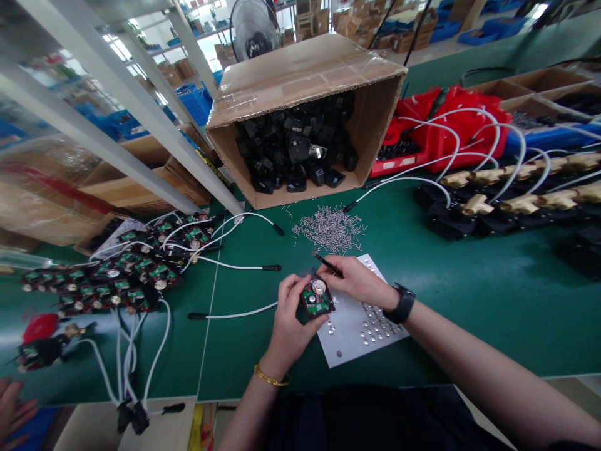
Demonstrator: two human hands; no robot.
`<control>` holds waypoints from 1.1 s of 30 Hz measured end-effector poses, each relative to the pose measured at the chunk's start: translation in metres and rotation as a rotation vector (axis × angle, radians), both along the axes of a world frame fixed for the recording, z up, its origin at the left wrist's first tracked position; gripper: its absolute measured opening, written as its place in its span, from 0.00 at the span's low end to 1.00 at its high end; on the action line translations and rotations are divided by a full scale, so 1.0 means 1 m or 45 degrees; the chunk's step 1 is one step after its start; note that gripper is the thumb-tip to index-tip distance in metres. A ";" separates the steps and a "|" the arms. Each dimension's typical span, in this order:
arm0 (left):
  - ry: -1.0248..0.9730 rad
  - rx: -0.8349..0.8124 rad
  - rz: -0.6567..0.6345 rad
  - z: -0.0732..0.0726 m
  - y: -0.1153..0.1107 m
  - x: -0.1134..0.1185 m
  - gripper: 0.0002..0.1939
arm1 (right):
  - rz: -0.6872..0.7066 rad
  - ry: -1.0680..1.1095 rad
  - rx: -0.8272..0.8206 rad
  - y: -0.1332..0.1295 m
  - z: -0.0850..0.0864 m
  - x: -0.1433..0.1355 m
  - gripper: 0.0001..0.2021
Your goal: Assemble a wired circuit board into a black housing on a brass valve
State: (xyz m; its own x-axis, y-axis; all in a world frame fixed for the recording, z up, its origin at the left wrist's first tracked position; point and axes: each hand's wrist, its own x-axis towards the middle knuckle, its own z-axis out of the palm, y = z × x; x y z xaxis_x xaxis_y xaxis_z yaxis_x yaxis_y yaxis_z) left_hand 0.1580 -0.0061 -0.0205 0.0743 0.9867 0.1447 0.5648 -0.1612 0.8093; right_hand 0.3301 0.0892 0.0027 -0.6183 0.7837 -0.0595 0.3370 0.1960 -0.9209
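My left hand (292, 319) grips a small round-edged black housing with a green circuit board (317, 300) and a white round part inside. A white cable (244, 312) runs left from beside that hand. My right hand (352, 279) holds a thin black tweezer-like tool (328, 265), its fingers at the housing's upper edge. Whether the tool's tip touches anything is too small to tell. Under the hands lies a white sheet (347, 351) bearing rows of small shiny round pieces. A pile of small screws or pins (331, 229) lies just beyond.
An open cardboard box (305, 81) of black housings stands behind the pile. More board assemblies (113, 275) with white cables lie left. Brass-fitted units (516, 203) and red bins (446, 131) are at the right. Another person's hand (14, 407) shows at the lower left.
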 end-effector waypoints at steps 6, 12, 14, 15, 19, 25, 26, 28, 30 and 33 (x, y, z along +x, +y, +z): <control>0.002 -0.050 0.043 0.004 0.000 0.001 0.35 | -0.014 -0.003 0.000 0.001 0.003 -0.010 0.05; -0.011 -0.068 0.056 0.004 -0.003 -0.001 0.35 | -0.173 0.113 -0.190 0.000 -0.004 -0.011 0.08; -0.010 -0.069 0.058 0.005 -0.003 0.000 0.34 | -0.362 0.247 -0.226 -0.001 -0.005 -0.005 0.15; -0.010 -0.069 0.058 0.005 -0.003 0.000 0.34 | -0.458 0.345 -0.213 -0.002 -0.003 0.000 0.18; -0.013 -0.066 0.051 0.007 -0.002 0.000 0.35 | -0.702 0.674 -0.240 -0.019 0.012 0.018 0.22; 0.013 0.022 0.067 0.003 -0.004 0.001 0.35 | -0.576 0.655 -0.430 -0.066 0.021 0.017 0.13; 0.019 0.036 0.070 0.003 -0.004 0.002 0.35 | -0.583 0.618 -0.361 -0.071 0.019 0.014 0.11; 0.027 0.056 0.078 0.002 -0.004 0.003 0.34 | -0.602 0.537 -0.219 -0.078 0.014 0.008 0.07; 0.036 0.069 0.090 0.001 -0.004 0.004 0.34 | -0.598 0.482 -0.135 -0.080 0.010 0.003 0.05; 0.048 0.078 0.101 0.002 -0.004 0.004 0.34 | -0.592 0.456 -0.093 -0.079 0.008 0.000 0.04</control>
State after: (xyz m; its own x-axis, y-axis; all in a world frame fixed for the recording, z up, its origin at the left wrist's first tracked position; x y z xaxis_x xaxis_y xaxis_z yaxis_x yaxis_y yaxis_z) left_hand 0.1619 -0.0101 -0.0188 0.0031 0.9791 0.2032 0.6074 -0.1632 0.7775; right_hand 0.3304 0.0102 0.0112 -0.2021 0.9790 0.0255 0.0380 0.0339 -0.9987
